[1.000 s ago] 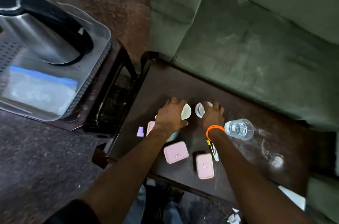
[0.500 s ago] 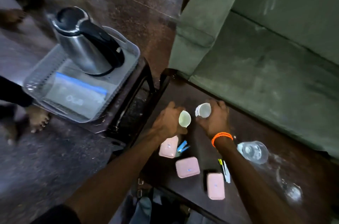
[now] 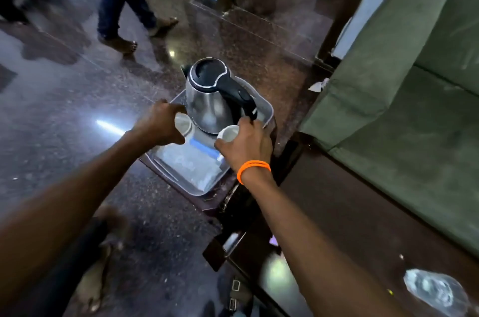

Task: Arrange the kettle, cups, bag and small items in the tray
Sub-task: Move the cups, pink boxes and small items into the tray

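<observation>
The left hand (image 3: 162, 123) had its fingers (image 3: 169, 109) curled tightly around a small white cup (image 3: 183, 123), whose open mouth faced the camera. The right hand (image 3: 247, 146) had its fingers (image 3: 245, 122) wrapped around a second white cup (image 3: 228, 133), also tipped toward the camera. An orange band (image 3: 252, 169) circled the right wrist.

Both cups were held over the clear plastic tray (image 3: 190, 185). Just beyond the fingers of both hands stood the steel kettle (image 3: 208, 104), upright at the far end of the tray; its black handle (image 3: 237, 95) pointed toward the right fingers, which were close to or touching its lower end. Below and between the hands, a clear bag (image 3: 191, 161) with a blue seal strip lay flat on the tray floor.

The tray rested on a small dark stand (image 3: 207, 204). To the right of the right forearm lay a dark wooden tabletop (image 3: 350, 213), carrying a clear glass object (image 3: 435, 290) near its near edge; the image was blurred there. Beyond the tabletop was a green sofa (image 3: 414, 109). The floor (image 3: 64, 109) was polished dark stone, and another person's legs (image 3: 121, 2) stood on it far beyond the fingers.
</observation>
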